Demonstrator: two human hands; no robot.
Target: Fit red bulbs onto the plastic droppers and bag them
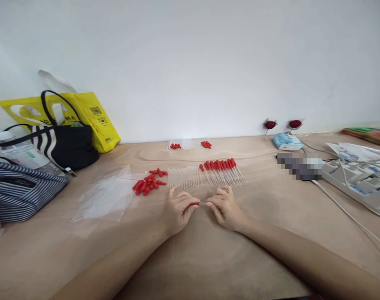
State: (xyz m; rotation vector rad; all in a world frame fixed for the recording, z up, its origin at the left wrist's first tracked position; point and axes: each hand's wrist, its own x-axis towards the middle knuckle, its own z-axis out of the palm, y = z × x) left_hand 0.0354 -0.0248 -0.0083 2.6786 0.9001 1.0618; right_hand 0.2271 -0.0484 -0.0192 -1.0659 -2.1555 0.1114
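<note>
Between my two hands lies a glass dropper tube [202,203], its left end at a red rubber bulb [194,203]. My left hand [180,210] pinches the bulb between thumb and fingers. The fingers of my right hand [225,208] are closed on the tube's other end. Just beyond my hands is a row of bare glass tubes [184,176]. To its right lies a row of droppers with red bulbs fitted [225,171]. A pile of loose red bulbs [148,183] sits left of the bare tubes.
Clear plastic bags [105,196] lie at left, near a striped pouch [23,189], a black bag [72,143] and a yellow bag [99,121]. Small bagged red bulbs [175,146] rest by the wall. At right are a tissue pack [287,141], a power strip [358,183] and cables.
</note>
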